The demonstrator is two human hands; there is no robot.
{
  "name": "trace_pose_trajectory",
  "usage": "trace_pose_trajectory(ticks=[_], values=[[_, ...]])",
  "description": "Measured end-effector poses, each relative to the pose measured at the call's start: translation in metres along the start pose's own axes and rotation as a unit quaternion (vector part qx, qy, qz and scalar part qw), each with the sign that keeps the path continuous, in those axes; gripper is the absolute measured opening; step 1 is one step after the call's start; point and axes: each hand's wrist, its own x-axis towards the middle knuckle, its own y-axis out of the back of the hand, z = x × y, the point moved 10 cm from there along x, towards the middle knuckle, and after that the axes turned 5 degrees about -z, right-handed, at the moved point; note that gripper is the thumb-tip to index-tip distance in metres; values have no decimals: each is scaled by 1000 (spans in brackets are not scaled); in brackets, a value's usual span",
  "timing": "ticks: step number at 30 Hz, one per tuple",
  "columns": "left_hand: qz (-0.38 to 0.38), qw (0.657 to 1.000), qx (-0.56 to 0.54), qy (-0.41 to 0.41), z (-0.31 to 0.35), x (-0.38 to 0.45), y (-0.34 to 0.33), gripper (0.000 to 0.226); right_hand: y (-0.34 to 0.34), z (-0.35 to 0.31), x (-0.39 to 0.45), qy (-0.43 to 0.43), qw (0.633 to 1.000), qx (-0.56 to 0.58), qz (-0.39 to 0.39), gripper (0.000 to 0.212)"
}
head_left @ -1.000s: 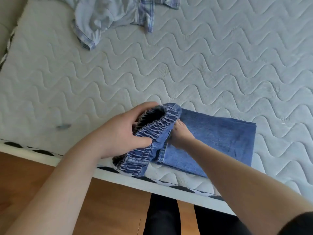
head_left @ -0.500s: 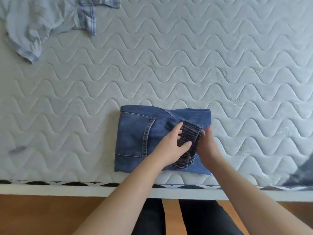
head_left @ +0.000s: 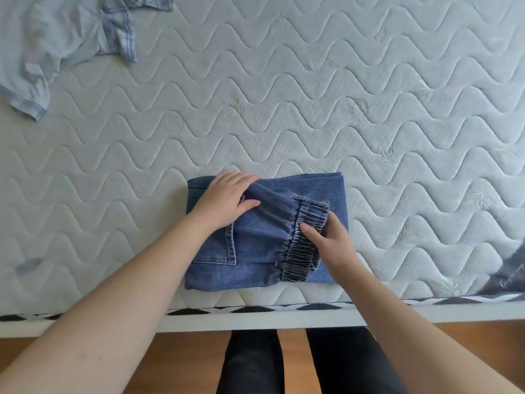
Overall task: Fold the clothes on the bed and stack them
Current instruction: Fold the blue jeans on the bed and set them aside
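**Jeans folded at the near edge of the bed**

My legs (head_left: 255, 362) stand on the wooden floor (head_left: 176, 362) against the bed (head_left: 312, 109). The folded jeans (head_left: 255, 251) lie at its near edge. My right hand (head_left: 329, 240) pinches the gathered elastic waistband (head_left: 301, 251), thumb on top. My left hand (head_left: 227, 197) presses flat on the denim, fingers relaxed. Far left lies an unfolded plaid shirt (head_left: 56, 44); a dark garment (head_left: 508, 277) lies at the right edge.

A wooden floor (head_left: 176, 362) runs below the near edge of the bed frame (head_left: 255, 319), with the person's dark trouser legs (head_left: 252, 365) standing on it.
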Motion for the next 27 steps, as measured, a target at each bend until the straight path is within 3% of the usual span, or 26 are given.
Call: trace_pose_trajectory(ticks=[4,6,11,16,18,21,23,27], values=[[-40,997,-38,-49,6,6,-8,40,-10,-8,-9,31,997,43,-63,34],[-65,996,-30,-48,6,12,-16,40,-7,-6,-10,25,997,48,-53,35],[-35,996,78,6,9,30,-26,47,19,1,3,-13,995,-23,98,39],[29,986,134,91,14,33,-35,46,40,-8,12,-19,965,-171,199,66],[66,981,161,87,20,28,-34,42,36,-24,10,24,935,-273,225,70],[116,976,162,90,25,21,-28,36,2,-58,4,139,860,-432,236,67],[125,983,98,89,24,20,-26,32,-26,-61,9,192,824,-501,182,62],[189,979,-76,27,23,6,-15,33,-37,-22,33,147,780,-605,66,66]])
